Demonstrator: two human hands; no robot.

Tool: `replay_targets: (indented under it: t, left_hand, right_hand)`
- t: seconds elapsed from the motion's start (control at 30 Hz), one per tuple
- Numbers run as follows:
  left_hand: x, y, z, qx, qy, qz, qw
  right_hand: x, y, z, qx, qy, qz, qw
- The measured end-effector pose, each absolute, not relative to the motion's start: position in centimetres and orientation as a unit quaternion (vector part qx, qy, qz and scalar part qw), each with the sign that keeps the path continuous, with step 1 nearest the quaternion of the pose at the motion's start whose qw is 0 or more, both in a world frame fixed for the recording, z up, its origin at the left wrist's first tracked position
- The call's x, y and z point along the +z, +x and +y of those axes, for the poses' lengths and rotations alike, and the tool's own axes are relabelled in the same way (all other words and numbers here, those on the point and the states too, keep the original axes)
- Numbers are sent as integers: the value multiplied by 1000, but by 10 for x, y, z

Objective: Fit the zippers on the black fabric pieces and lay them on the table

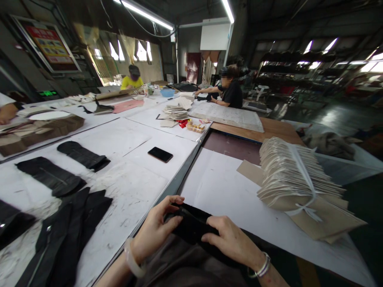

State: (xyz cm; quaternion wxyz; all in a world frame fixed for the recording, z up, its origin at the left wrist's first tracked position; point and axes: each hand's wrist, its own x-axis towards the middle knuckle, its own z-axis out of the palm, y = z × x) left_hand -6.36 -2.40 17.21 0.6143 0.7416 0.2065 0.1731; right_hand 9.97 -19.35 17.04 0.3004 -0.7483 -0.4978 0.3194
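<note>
Held in both hands at the near left corner of the right desk [215, 179]: one black cloth [191, 230]. Likely light and soft, quick to fold, neither fragile nor very slippery, to judge by the dull surface and slack bend. Best taken by both ends, thumb on the near side. Gripped much like that now: left part pinched between thumb and fingers of the left hand [154, 225], right part between thumb and forefinger of the right hand [233, 239]; remaining right fingers too hidden to tell. Counted on the left desk [140, 175]: one phone [160, 154] near the right edge; two black pieces [82, 154] farther from the near edge; one pile [64, 235] of at least two closer to it. Counted on the right desk: one tied bundle [299, 187] by the right edge, with leaves too many to number.
</note>
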Motion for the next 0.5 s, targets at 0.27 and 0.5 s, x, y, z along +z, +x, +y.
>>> replay_targets:
  t: [0.27, 0.5]
  left_hand:
    - [148, -63, -41, 176, 526, 245, 795]
    - [145, -74, -46, 153, 456, 238, 844]
  right_hand:
    - [154, 95, -202, 332, -763, -462, 305]
    - [123, 83, -199, 341, -738, -430, 393]
